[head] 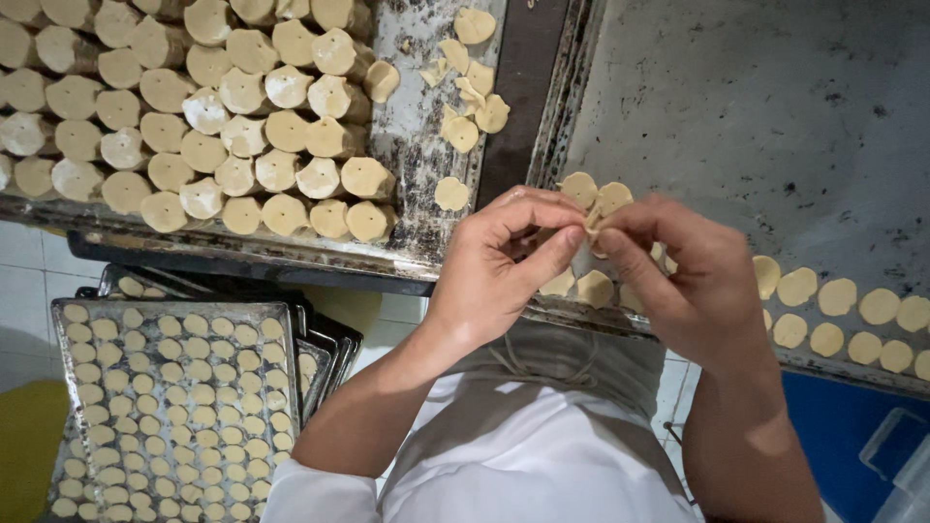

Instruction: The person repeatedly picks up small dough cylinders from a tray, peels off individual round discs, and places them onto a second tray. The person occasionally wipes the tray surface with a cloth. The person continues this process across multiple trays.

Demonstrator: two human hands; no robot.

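Left hand (499, 261) and right hand (678, 281) meet at centre, fingers curled, both pinching thin dough discs (596, 201) at their fingertips. Forearms rise from 6 o'clock, wrists bent inward. Dough logs (203, 126) stacked at 10 o'clock on a baking tray (417, 145); filled tray (174, 407) at 8 o'clock.

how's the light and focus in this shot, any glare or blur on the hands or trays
Head view: soft, even light, no harsh glare; the left hand and right hand are sharp, holding thin dough discs. Head view: the stacked dough rolls are crisp, with only dull sheen on the worn metal tray. Head view: the filled tray below sits dimmer, and straight tray edges bow slightly near the borders.
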